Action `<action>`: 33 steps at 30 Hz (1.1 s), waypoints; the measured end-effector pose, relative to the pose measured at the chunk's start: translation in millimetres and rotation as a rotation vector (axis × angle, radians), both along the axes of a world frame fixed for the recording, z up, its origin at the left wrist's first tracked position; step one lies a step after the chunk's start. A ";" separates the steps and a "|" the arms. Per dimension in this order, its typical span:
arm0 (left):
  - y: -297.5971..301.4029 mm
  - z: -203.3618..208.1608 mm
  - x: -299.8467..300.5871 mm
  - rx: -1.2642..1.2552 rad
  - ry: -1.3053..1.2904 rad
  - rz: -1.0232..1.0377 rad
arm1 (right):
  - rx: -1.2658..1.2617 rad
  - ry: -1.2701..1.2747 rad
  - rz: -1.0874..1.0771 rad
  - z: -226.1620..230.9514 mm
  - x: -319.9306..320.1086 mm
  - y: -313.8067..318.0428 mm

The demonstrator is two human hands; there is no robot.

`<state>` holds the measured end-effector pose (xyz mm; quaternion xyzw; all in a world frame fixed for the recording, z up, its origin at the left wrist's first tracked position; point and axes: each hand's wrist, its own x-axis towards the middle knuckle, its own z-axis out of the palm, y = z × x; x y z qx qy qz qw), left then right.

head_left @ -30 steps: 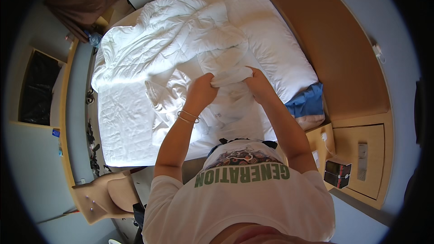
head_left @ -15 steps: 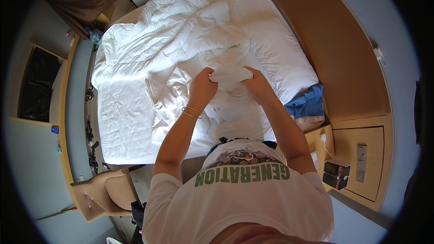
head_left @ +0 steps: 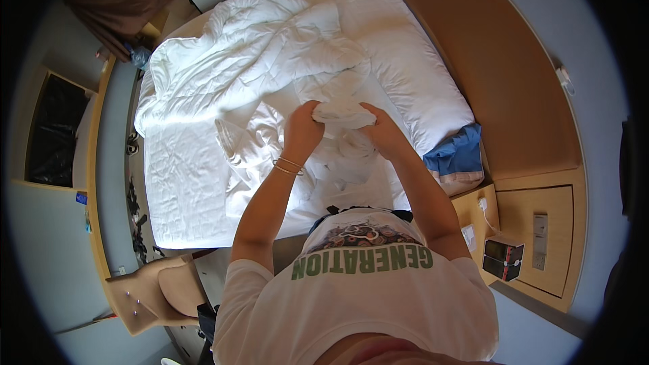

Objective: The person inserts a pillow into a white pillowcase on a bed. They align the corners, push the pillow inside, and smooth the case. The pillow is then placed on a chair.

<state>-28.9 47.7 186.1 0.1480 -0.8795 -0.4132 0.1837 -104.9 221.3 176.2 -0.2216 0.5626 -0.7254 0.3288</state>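
Note:
A bunched white cloth point(head_left: 343, 113) is stretched between my two hands above the near part of the bed. My left hand point(head_left: 303, 128) is closed on its left end, and two thin bangles circle that wrist. Closed on the right end is my right hand point(head_left: 383, 134). The cloth's lower part hangs in loose folds toward me; its exact kind cannot be made out. Left of it, another crumpled white cloth point(head_left: 253, 138) lies on the white sheet point(head_left: 179, 176). Beyond my hands a rumpled white duvet point(head_left: 263, 47) is heaped.
White pillows point(head_left: 419, 88) line the brown headboard point(head_left: 514, 81) on the right, with a blue item point(head_left: 456, 155) at the near corner. A wooden bedside unit point(head_left: 541, 230) holds a dark box point(head_left: 502, 259). A tan chair point(head_left: 159, 290) stands at the near left.
The cloth's upper edge has bunched up and rounded between my hands, and its hanging folds have shifted. Both hands keep their grip and have barely moved.

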 end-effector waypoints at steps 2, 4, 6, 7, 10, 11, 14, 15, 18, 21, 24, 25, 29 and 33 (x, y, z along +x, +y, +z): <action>-8.0 -5.8 -7.2 0.025 0.222 0.024 | 0.286 0.207 -0.041 -2.4 9.3 -3.6; -4.7 -12.5 -1.1 0.346 0.219 -0.007 | 0.498 0.483 -0.081 -8.0 11.6 -6.0; 15.3 -19.9 10.8 0.321 0.277 -0.119 | 0.529 0.648 -0.271 -15.3 5.3 -4.0; 24.6 -22.6 19.4 0.249 0.236 -0.202 | 0.425 0.736 -0.362 -19.1 0.8 -1.2; 39.6 -29.1 26.6 -0.024 0.062 -0.221 | 0.103 0.611 -0.435 -27.2 -4.8 8.0; 39.9 -30.7 25.9 -0.123 -0.012 -0.186 | 0.061 0.398 -0.341 -28.1 -1.9 9.7; 25.0 -33.7 11.7 0.016 -0.019 0.030 | 0.066 0.198 -0.202 -25.1 15.2 7.8; 20.9 -34.9 8.9 0.059 0.086 0.033 | 0.089 0.212 -0.189 -23.3 23.0 5.4; 15.9 -37.3 4.3 -0.120 0.349 0.015 | 0.327 0.388 -0.258 -20.3 33.5 3.1; 27.6 -40.0 11.3 0.051 0.284 -0.035 | 0.536 0.481 -0.335 -24.4 28.1 10.5; 41.5 -45.2 14.7 0.110 0.091 -0.069 | 0.403 0.489 -0.488 -32.9 21.9 24.0; 45.6 -48.4 14.3 0.103 0.019 -0.089 | 0.321 0.494 -0.563 -35.2 21.9 28.1; 51.7 -65.5 -7.4 0.188 0.049 -0.215 | 0.205 0.124 -0.527 -37.9 37.4 41.5; 60.9 -81.3 -33.0 0.429 0.148 -0.286 | 0.524 0.155 -0.511 -44.8 57.2 59.7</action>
